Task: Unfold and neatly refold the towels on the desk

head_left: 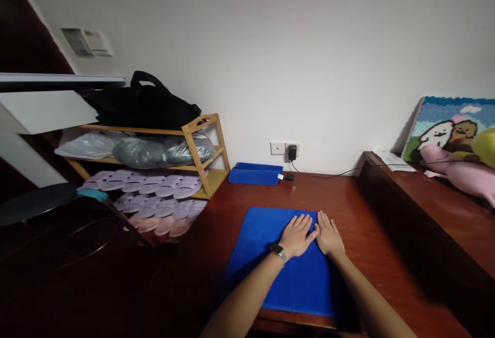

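A blue cloth (pixel 270 255) lies spread flat on the reddish-brown wooden table (pixel 216 224). My left hand (pixel 297 236) rests palm down on its upper right part, fingers stretched forward, with a watch (pixel 278 252) on that wrist. Right beside it, my right hand (pixel 329 235) lies flat over the cloth's right edge, fingers out. The thumbs are close together; neither hand grips anything. Farther back, a folded blue cloth (pixel 255 174) with a white tag sits near the wall.
A black plug (pixel 293 152) in a wall socket trails a cord to the right. On the left, a wooden rack (pixel 204 163) holds slippers (pixel 162 186) and a black bag (pixel 143 106). A raised ledge (pixel 425 188) at right carries a pink plush toy (pixel 464 170) and a picture (pixel 444 127).
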The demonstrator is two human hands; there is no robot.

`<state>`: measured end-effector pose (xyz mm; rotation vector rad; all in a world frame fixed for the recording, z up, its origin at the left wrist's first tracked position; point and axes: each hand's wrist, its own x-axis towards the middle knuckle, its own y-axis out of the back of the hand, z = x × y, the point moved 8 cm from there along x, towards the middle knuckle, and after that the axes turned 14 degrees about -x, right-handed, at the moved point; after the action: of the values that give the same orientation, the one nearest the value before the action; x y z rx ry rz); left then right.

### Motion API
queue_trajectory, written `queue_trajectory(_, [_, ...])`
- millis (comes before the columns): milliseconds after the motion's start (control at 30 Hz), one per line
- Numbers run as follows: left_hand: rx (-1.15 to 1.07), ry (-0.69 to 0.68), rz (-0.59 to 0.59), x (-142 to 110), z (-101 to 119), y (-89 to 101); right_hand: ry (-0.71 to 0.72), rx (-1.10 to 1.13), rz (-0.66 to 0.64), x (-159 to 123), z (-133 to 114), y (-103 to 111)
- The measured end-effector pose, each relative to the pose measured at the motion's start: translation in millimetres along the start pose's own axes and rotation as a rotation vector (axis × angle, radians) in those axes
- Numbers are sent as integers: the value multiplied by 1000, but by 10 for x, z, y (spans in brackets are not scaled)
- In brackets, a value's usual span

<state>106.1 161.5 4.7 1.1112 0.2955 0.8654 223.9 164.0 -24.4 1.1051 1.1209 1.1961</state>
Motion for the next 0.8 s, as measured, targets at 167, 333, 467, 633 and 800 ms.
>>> queue_trajectory(167, [33,219,22,-416,-805,533,-48,44,5,-4,-7,55])
queue_trajectory(333, [108,381,76,-808,-1460,959,-56,46,15,-15,4,24])
queue_trajectory(467, [114,397,108,-905,-1551,1007,-57,40,25,13,10,-13])
queue_trajectory(633, [101,394,126,-902,-1512,967,-63,63,9,-30,4,-7])
queue_trajectory(800, [103,386,121,-895,-1573,1029,-17,65,61,-289,-109,55])
